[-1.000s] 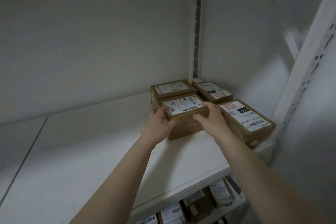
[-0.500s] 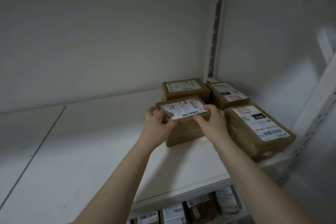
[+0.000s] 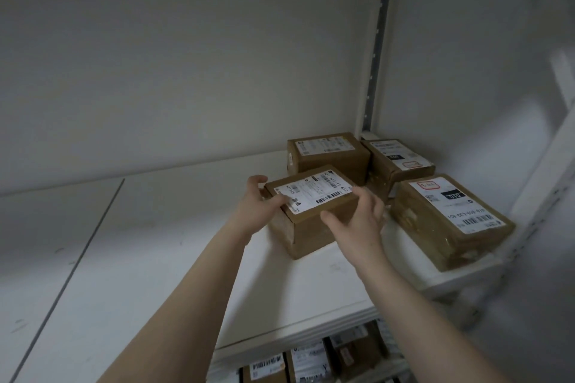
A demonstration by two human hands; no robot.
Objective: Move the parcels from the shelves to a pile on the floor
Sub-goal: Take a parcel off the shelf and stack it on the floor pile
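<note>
Head camera, at the storage rack: we are reaching both bare arms onto the white upper shelf (image 3: pixel 155 258) and taking hold of the front parcel (image 3: pixel 314 196), a brown carton with a white barcode label on top. Our left hand (image 3: pixel 259 208) is gripping its left end, thumb lying on the label and fingers curling round the far side. Our right hand (image 3: pixel 357 221) is clasping the near right corner, thumb on the front face and fingers over the top edge. The carton is sitting turned at an angle near the shelf's right end; we cannot tell whether its base is clear of the board.

Three more are waiting behind and beside it: the rear parcel (image 3: pixel 326 152) just behind, the corner parcel (image 3: pixel 395 158) against the wall, and the large parcel (image 3: pixel 448 218) just beside our right wrist. Further cartons, the lower-shelf parcels (image 3: pixel 311 361), are showing below.

We are judging the step to be the lift-out. Doing it well means squeezing evenly from both ends, raising the carton level before drawing it toward us, and keeping the right elbow in so the large parcel, which looks to be overhanging the front edge, is not getting nudged off. The floor pile is lying out of view, so the carry calls for a turn and a controlled lowering.
</note>
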